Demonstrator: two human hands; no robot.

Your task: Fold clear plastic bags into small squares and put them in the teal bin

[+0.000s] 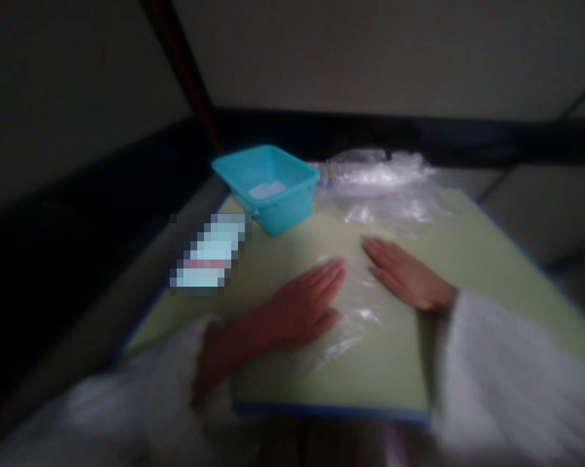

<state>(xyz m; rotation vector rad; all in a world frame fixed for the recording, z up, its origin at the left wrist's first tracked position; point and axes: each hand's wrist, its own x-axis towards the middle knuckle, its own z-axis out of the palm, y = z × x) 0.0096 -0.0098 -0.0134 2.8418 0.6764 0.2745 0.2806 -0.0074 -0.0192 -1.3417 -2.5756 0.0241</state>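
Note:
A clear plastic bag (358, 327) lies flat on the pale green table (487, 279), close to its front edge. My left hand (305, 308) rests on the left part of this bag, fingers stretched out and together. On the bag's upper right side lies my right hand (404, 272), palm down with straight fingers. Neither hand grips anything. The bag's outline is faint in the dim, blurred light.
A turquoise plastic basket (290, 204) with some white pieces inside stands at the back left. Behind my right hand is a heap of clear plastic bags (380, 181). A pixelated, lit rectangle (212, 250) shows at the table's left edge.

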